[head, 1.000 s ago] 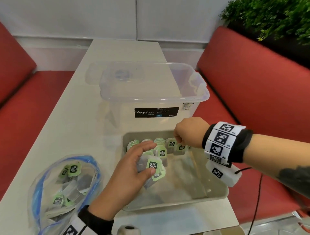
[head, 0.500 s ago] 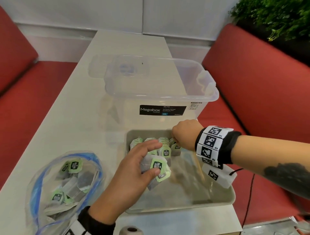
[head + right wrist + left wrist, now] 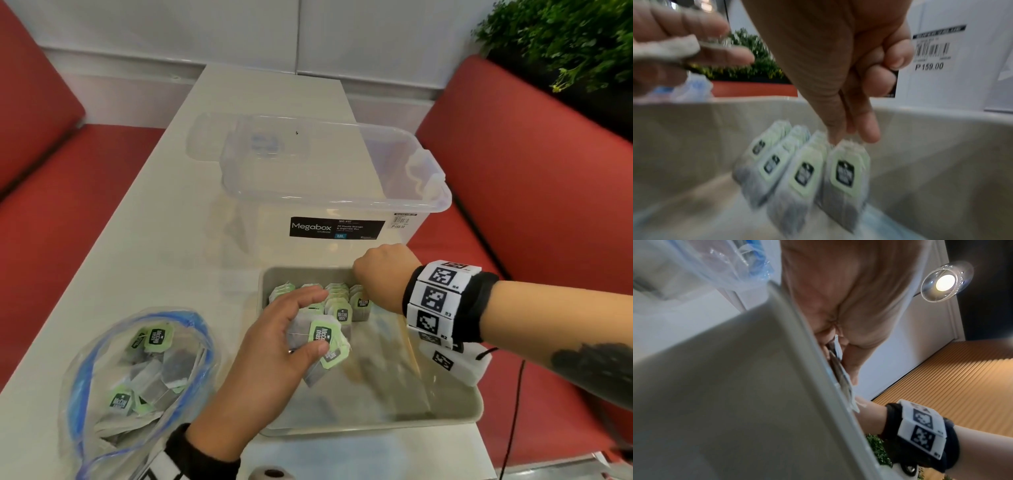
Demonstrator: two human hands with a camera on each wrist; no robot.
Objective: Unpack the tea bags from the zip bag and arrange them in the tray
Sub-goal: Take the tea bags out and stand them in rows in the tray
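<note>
The left hand (image 3: 274, 346) is holding a small bunch of tea bags (image 3: 323, 337) between thumb and fingers, just over the near part of the tray (image 3: 445, 419). The row of tea bags (image 3: 342, 305) is standing along the far wall of the tray, running from left to right, just past the left hand. The right hand (image 3: 383, 274) is nearer to that row; its fingers (image 3: 869, 129) are pointing down and touching the top of the bag at the right end, but I cannot tell if they are pinching it. The zip bag (image 3: 137, 377) is lying open on the table (image 3: 144, 260) to the left, with more tea bags inside. A big clear box (image 3: 335, 192) is standing right behind the tray. Nothing is blocking the way to the row.
</note>
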